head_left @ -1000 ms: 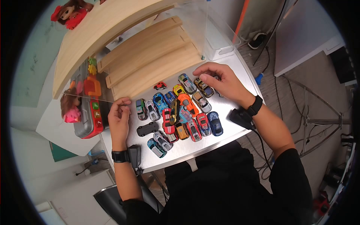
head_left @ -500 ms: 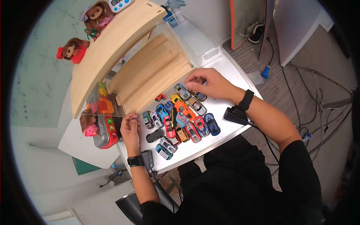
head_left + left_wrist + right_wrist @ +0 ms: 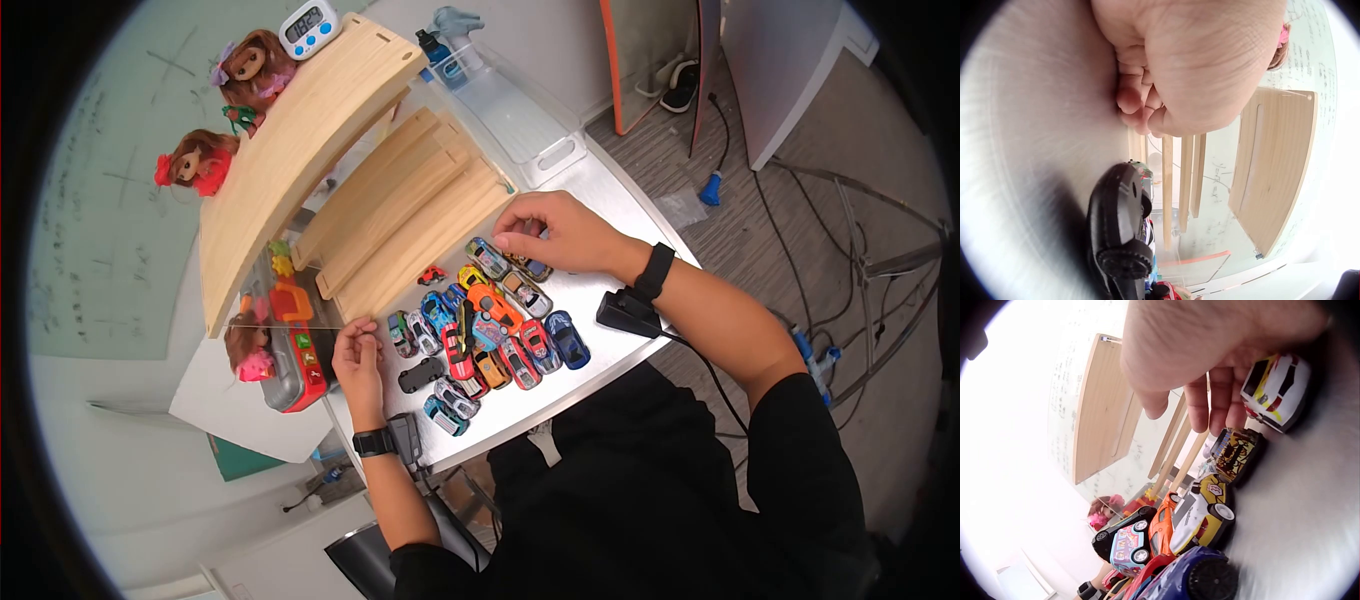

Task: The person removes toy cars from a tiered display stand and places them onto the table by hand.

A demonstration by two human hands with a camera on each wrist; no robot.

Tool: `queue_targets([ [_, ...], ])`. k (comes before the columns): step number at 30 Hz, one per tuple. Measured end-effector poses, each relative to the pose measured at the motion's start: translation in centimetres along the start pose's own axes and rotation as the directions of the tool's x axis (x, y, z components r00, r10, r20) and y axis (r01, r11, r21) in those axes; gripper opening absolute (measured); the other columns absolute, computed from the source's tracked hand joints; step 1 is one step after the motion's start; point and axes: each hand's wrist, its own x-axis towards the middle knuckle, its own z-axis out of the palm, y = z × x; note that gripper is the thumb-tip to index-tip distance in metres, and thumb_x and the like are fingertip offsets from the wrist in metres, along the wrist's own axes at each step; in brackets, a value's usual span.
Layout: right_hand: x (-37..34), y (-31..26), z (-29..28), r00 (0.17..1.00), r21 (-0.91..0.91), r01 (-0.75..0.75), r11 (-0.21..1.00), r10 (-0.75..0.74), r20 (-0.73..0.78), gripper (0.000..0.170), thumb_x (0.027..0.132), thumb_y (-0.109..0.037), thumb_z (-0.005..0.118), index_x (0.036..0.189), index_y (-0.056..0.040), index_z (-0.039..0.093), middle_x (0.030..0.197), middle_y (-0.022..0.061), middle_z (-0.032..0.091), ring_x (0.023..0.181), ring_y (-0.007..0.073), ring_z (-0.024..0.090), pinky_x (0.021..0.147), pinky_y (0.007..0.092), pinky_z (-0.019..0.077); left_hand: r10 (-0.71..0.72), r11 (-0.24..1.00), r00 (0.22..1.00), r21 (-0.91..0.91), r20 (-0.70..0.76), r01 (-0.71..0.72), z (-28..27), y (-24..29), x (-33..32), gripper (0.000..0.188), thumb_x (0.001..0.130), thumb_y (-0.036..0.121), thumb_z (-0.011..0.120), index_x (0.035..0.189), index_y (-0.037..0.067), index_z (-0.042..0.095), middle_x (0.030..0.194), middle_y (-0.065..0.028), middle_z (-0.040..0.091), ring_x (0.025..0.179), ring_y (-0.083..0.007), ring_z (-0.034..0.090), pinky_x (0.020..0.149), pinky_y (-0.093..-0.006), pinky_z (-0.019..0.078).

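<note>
In the head view, several toy cars [image 3: 495, 308] lie bunched on a metallic tabletop between my hands. My left hand [image 3: 358, 365] rests at the tabletop's left side, fingers loosely curled and holding nothing. Nearest to it is a dark car [image 3: 421, 375], lying wheels up; this black car [image 3: 1113, 225] looms large in the left wrist view. Over the far right of the bunch is my right hand [image 3: 565, 235], its fingers relaxed. The right wrist view shows those fingertips beside a white and yellow car [image 3: 1279, 387] and a black and gold car [image 3: 1235, 453].
A wooden shelf unit [image 3: 300, 150] with curved tiers stands behind the cars, with dolls [image 3: 200, 165] and a timer [image 3: 309, 30] on top. A clear plastic bin [image 3: 520, 105] sits at the back right. Left of the shelf is a grey and red toy case [image 3: 290, 375].
The head view has tilted and shifted, bringing more of the shelf top and the timer in. My right hand has moved slightly left over the cars; the left hand stays beside them.
</note>
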Motion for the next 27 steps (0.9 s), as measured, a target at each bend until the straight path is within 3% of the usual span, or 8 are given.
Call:
queue_targets([
  [2, -0.09, -0.23, -0.05, 1.0, -0.027, -0.017, 0.999, 0.017, 0.017, 0.02, 0.097, -0.024, 0.075, 0.104, -0.0059, 0.075, 0.092, 0.0019, 0.071, 0.079, 0.0096, 0.061, 0.073, 0.0266, 0.0512, -0.005, 1.0, 1.0, 0.003, 0.0, 0.005, -0.09, -0.06, -0.19, 0.022, 0.103, 0.006, 0.057, 0.124, 0.0, 0.063, 0.11, -0.0027, 0.067, 0.082, -0.0063, 0.057, 0.069, -0.0207, 0.0458],
  [12, -0.12, -0.48, -0.05, 0.998, -0.028, -0.044, 0.999, 0.044, 0.033, 0.018, 0.097, -0.022, 0.074, 0.104, -0.0049, 0.075, 0.09, 0.0017, 0.071, 0.078, 0.0088, 0.06, 0.071, 0.0259, 0.0489, -0.015, 1.0, 1.0, -0.006, 0.02, 0.015, -0.02, -0.26, -0.09, 0.023, 0.102, 0.004, 0.058, 0.124, 0.0, 0.064, 0.109, -0.0019, 0.067, 0.08, -0.0053, 0.054, 0.069, -0.0203, 0.0449],
  [14, -0.07, -0.41, 0.09, 1.0, -0.02, -0.019, 1.0, 0.018, -0.006, 0.024, 0.095, -0.027, 0.076, 0.099, -0.0036, 0.077, 0.084, 0.0035, 0.071, 0.075, 0.0098, 0.061, 0.068, 0.0266, 0.0504, -0.015, 1.0, 1.0, 0.009, 0.012, 0.015, -0.06, -0.05, -0.47, 0.024, 0.102, 0.003, 0.058, 0.125, 0.0, 0.064, 0.109, -0.0015, 0.067, 0.079, -0.0049, 0.053, 0.069, -0.0201, 0.0447],
  [17, 0.01, -0.6, -0.13, 0.999, -0.062, -0.033, 0.998, 0.033, 0.007, 0.023, 0.096, -0.026, 0.075, 0.099, -0.0037, 0.077, 0.084, 0.0031, 0.071, 0.075, 0.0097, 0.06, 0.069, 0.0261, 0.0499, -0.03, 0.999, 0.998, 0.031, 0.052, 0.028, -0.04, 0.08, -0.34, 0.024, 0.103, 0.005, 0.059, 0.126, 0.001, 0.063, 0.11, 0.0, 0.066, 0.084, -0.0047, 0.054, 0.074, -0.02, 0.0447],
  [20, 0.0, -0.84, -0.11, 0.999, -0.065, -0.037, 0.997, 0.037, 0.006, 0.022, 0.096, -0.026, 0.075, 0.1, -0.004, 0.076, 0.085, 0.003, 0.071, 0.075, 0.0096, 0.059, 0.07, 0.0258, 0.0496, 0.029, 0.999, 0.997, 0.017, 0.074, -0.03, -0.11, -0.63, -0.33, 0.026, 0.099, 0.001, 0.062, 0.126, 0.001, 0.064, 0.11, 0.0012, 0.065, 0.085, -0.0039, 0.052, 0.075, -0.0193, 0.0436],
  [22, -0.05, -0.74, -0.06, 0.999, -0.056, -0.032, 0.998, 0.033, 0.012, 0.022, 0.096, -0.026, 0.075, 0.1, -0.0042, 0.076, 0.086, 0.0029, 0.072, 0.075, 0.0097, 0.058, 0.07, 0.026, 0.0495, 0.025, 0.994, 0.991, 0.103, 0.128, -0.039, -0.04, -0.14, -0.59, 0.029, 0.096, -0.002, 0.065, 0.125, 0.001, 0.064, 0.107, 0.002, 0.062, 0.084, -0.0038, 0.05, 0.074, -0.0186, 0.0421],
  [25, -0.1, -0.89, -0.05, 0.999, -0.051, -0.046, 0.998, 0.047, 0.019, 0.021, 0.096, -0.025, 0.075, 0.101, -0.0044, 0.076, 0.086, 0.0026, 0.071, 0.075, 0.0098, 0.059, 0.07, 0.0262, 0.0495, 0.017, 0.995, 0.994, 0.1, 0.109, -0.028, 0.3, -0.11, -0.87, 0.031, 0.09, -0.004, 0.068, 0.121, 0.003, 0.068, 0.094, 0.0049, 0.055, 0.077, -0.0033, 0.045, 0.068, -0.0176, 0.0388],
  [27, 0.05, -1.07, -0.13, 0.998, -0.063, -0.065, 0.996, 0.066, 0.02, 0.021, 0.096, -0.025, 0.075, 0.102, -0.0043, 0.076, 0.086, 0.0024, 0.071, 0.075, 0.0097, 0.059, 0.07, 0.0261, 0.0495, 0.026, 0.992, 0.994, 0.12, 0.107, -0.039, 0.23, 0.04, -0.94, 0.032, 0.09, -0.004, 0.068, 0.121, 0.003, 0.068, 0.094, 0.0048, 0.054, 0.077, -0.0034, 0.045, 0.068, -0.0176, 0.0385],
])
